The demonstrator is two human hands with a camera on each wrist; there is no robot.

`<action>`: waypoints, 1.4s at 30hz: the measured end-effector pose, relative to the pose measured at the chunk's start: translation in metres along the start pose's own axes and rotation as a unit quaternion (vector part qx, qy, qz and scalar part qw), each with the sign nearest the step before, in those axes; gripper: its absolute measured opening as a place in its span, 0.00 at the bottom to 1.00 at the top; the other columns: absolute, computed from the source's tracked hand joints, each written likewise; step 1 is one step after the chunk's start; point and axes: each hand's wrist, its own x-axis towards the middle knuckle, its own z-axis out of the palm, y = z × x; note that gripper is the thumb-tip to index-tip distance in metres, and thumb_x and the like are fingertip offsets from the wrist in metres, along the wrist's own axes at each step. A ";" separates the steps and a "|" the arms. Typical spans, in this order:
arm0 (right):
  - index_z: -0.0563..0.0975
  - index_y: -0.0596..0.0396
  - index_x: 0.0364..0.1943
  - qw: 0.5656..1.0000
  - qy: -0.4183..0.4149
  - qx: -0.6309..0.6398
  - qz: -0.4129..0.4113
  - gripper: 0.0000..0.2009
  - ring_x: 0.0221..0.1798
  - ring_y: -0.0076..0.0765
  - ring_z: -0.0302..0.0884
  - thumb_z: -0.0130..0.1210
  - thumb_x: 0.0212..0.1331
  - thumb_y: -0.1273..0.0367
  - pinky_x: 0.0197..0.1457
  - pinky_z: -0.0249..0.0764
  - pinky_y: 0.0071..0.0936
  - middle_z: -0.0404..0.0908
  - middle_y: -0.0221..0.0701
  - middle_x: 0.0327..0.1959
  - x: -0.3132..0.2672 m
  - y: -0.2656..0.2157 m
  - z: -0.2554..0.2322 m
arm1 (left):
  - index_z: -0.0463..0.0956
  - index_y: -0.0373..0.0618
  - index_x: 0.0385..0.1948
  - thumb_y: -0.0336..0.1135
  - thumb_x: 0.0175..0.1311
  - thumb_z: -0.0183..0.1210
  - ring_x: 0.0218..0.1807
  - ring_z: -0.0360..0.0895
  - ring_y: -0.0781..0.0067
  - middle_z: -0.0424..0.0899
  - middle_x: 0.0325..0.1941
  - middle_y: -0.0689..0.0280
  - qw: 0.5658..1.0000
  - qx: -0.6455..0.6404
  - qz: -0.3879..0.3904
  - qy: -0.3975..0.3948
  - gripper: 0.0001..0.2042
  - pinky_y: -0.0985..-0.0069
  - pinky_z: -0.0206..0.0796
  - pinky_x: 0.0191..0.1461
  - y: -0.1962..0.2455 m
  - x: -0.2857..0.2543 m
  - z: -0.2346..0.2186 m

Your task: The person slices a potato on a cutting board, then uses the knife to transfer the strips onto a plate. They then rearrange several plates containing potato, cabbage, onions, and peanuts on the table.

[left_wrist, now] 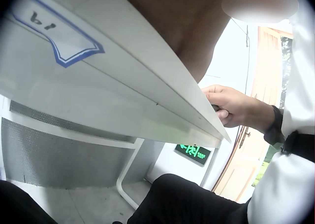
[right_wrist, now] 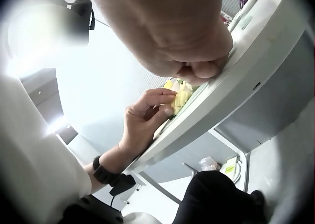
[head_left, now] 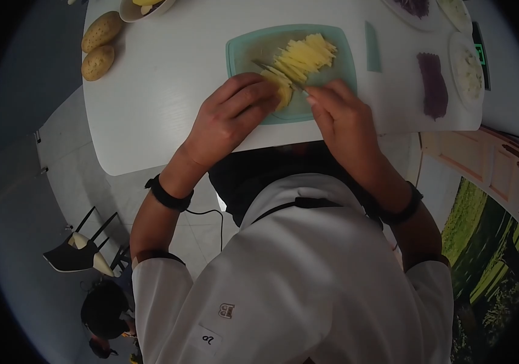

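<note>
On a teal cutting board (head_left: 247, 51) near the table's front edge lie yellow potato strips (head_left: 311, 53), fanned toward the board's far right. My left hand (head_left: 232, 112) holds a stack of potato slices (head_left: 284, 96), fingertips bent on its left side. In the right wrist view that left hand (right_wrist: 140, 125) shows its thumb and fingers about the potato pieces (right_wrist: 181, 97). My right hand (head_left: 344, 115) grips a knife (head_left: 262, 64) by its handle, the blade slanting away to the left beside the slices. Only part of the right hand (left_wrist: 234, 105) shows beyond the table edge in the left wrist view.
Two whole potatoes (head_left: 101, 32) lie at the table's far left, near a bowl (head_left: 131, 13). To the right are a teal strip (head_left: 372, 47), a purple shredded pile (head_left: 433, 85) and a plate of white pieces (head_left: 468, 73). Another person (head_left: 105, 309) is behind at the left.
</note>
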 end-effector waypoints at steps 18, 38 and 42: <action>0.85 0.55 0.49 0.998 -0.005 0.056 0.028 0.08 0.32 0.39 0.84 0.63 0.68 0.71 0.34 0.79 0.35 0.78 0.32 0.38 -0.010 -0.002 -0.020 | 0.86 0.42 0.40 0.26 0.51 0.70 0.56 0.83 0.57 0.86 0.52 0.64 1.000 -0.009 0.003 -0.010 0.13 0.66 0.82 0.55 0.001 -0.001 -0.001; 0.84 0.54 0.51 0.999 -0.034 0.008 -0.003 0.11 0.31 0.38 0.83 0.65 0.65 0.72 0.31 0.79 0.35 0.76 0.31 0.39 -0.016 -0.004 -0.027 | 0.86 0.44 0.44 0.26 0.50 0.65 0.56 0.82 0.64 0.84 0.52 0.68 1.000 0.004 0.010 0.000 0.17 0.72 0.83 0.53 0.000 -0.002 0.000; 0.83 0.53 0.51 0.999 -0.029 -0.007 -0.025 0.12 0.31 0.36 0.82 0.66 0.64 0.72 0.30 0.80 0.34 0.76 0.30 0.39 -0.017 -0.002 -0.026 | 0.86 0.44 0.44 0.26 0.49 0.65 0.55 0.82 0.64 0.84 0.52 0.68 1.000 -0.002 0.010 0.002 0.16 0.72 0.83 0.53 0.001 -0.001 0.001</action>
